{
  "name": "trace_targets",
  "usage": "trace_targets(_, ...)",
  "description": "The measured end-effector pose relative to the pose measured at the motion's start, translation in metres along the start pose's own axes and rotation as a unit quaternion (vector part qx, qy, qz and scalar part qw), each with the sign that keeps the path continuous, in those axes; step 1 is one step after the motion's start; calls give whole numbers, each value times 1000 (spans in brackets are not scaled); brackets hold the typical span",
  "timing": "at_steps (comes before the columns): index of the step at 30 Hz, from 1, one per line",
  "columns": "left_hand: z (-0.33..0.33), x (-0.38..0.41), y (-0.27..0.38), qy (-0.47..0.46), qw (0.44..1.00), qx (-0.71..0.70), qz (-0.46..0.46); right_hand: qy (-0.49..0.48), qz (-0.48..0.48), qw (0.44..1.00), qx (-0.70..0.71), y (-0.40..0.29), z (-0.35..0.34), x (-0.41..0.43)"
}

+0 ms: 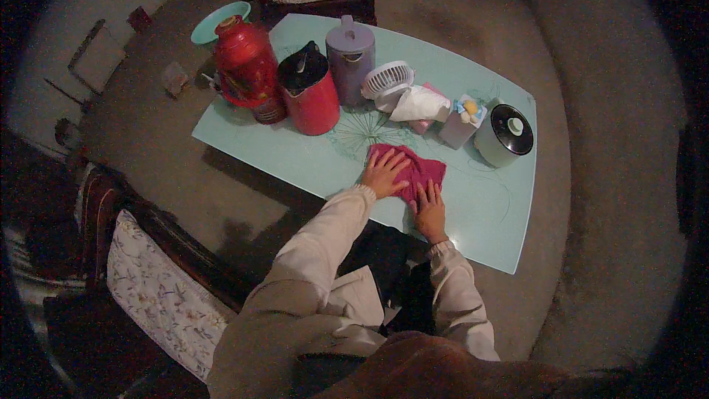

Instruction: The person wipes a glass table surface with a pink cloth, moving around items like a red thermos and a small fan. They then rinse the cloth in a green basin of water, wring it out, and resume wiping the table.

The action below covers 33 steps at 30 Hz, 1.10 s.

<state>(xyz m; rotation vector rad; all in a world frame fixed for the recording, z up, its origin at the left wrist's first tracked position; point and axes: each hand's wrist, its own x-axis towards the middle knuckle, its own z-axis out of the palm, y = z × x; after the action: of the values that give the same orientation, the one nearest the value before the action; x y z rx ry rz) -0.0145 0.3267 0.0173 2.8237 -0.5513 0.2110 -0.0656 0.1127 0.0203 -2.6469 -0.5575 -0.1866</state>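
A dark pink cloth [426,169] lies rumpled on the pale green table [482,221] near its front edge. My left hand [385,173] rests on the cloth's left part with its fingers spread. At the cloth's lower right edge is my right hand [430,213], its fingertips on the fabric and its fingers slightly apart. Neither hand shows a grip around the cloth; both lie on it from above. Just beyond the cloth stand a light-coloured box [461,127] with a flower decoration and a pack of white tissues [420,104].
Along the table's left stand a red thermos flask [246,66], a red kettle with a black lid [311,100] and a lilac jug [352,66]. A small white fan [389,78] is beside them. At right sits a lidded pot [501,141]. A cushioned seat [160,288] is left of me.
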Motion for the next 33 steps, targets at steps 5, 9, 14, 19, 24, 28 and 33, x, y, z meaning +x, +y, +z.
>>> trace_targets(5, 1, 42, -36, -4, 1000, -8, 8, 17, 16, 998, -55, 2, 12, 36)
trace_targets(9, -12, 37, -78, -5, 1000, -1, -19, 18, -6, 998, -65, -19, 39, 69)
trace_targets(14, -38, -7, -111, -21, 996, 23, -83, -18, -35, 999, -34, -66, 61, 71)
trace_targets(19, -46, -89, -95, -34, 986, 44, -158, -74, -55, 996, -4, -104, 46, 50)
trace_targets(24, -36, -137, -52, -16, 988, 45, -149, -53, -54, 996, 52, -91, 24, 16)
trace_targets(28, -27, -115, -11, -21, 994, 29, -99, -64, -8, 997, 28, -54, 5, -2)
trace_targets(33, -14, -41, 15, -24, 999, -4, -35, 32, 34, 999, -9, 1, 9, -5)
